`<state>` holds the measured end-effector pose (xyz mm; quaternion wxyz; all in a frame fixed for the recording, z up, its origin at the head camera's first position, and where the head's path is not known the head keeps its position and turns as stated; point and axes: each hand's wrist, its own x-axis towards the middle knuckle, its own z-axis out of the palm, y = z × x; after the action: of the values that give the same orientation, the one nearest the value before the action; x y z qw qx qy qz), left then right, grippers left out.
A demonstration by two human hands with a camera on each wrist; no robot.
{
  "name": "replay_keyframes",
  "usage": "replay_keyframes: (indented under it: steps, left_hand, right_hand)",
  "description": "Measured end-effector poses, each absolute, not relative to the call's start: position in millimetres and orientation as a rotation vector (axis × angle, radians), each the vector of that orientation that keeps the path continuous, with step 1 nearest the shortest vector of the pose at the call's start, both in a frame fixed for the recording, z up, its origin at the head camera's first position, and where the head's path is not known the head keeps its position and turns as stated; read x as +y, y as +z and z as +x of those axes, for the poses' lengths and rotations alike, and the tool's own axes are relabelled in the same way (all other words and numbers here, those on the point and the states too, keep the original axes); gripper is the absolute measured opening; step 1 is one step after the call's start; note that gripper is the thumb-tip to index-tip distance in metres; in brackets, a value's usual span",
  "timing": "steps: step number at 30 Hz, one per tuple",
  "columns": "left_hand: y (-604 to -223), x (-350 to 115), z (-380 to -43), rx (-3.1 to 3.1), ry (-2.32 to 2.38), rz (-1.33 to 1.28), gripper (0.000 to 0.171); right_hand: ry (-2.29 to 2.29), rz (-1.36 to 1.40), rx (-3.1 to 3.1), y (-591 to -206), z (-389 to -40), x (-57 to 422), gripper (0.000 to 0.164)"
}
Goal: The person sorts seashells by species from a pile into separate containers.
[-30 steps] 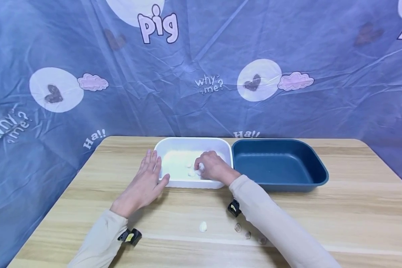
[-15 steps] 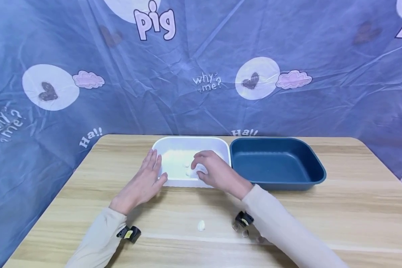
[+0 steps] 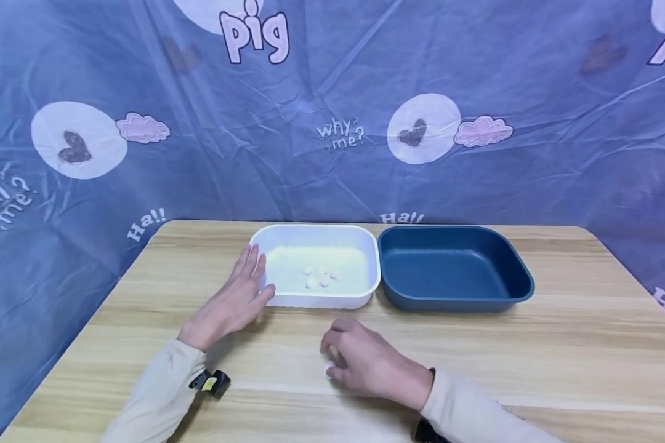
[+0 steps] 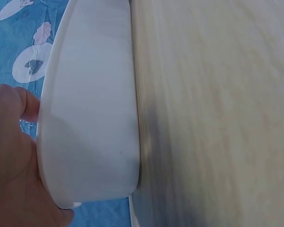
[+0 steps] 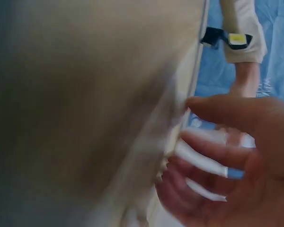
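My left hand (image 3: 229, 306) rests at the left end of a white tray (image 3: 313, 301), fingers straight over its rim and thumb at the front edge. In the left wrist view the thumb side of that hand touches the tray's rim. My right hand (image 3: 374, 363) is low over the table in front of the tray, fingers bent and spread. A small whitish piece (image 3: 329, 366), perhaps a shell, shows between its thumb and fingers. In the right wrist view the thumb and forefinger tips stand apart. Several similar pale pieces (image 3: 324, 282) lie inside the tray.
A dark blue tray (image 3: 460, 304) stands just right of the white one. Both sit toward the back of the wooden table (image 3: 587, 344). A blue patterned cloth (image 3: 288, 172) hangs behind. The right hand and forearm cover part of the table's front.
My right hand has come out of the white tray, leaving pieces there, and moved forward to the table piece. It now covers where other pieces lay. My left hand stays on the rim.
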<state>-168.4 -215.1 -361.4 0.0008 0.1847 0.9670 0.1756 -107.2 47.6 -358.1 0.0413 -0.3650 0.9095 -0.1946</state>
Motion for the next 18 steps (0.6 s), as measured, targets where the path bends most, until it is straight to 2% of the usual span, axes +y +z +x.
replay_keyframes:
  steps: [10,18]
  left_hand:
    - [-360.3,-216.6,-173.2,3.083,0.567,0.526,0.08]
    - [-359.4,-212.5,-181.0,3.131,0.507,0.524,0.079]
  right_hand:
    - [-0.561,-1.075,2.815,-364.2,-100.4,45.8,0.016]
    - [-0.572,-1.108,2.821,-365.5,-100.2,44.4,0.012]
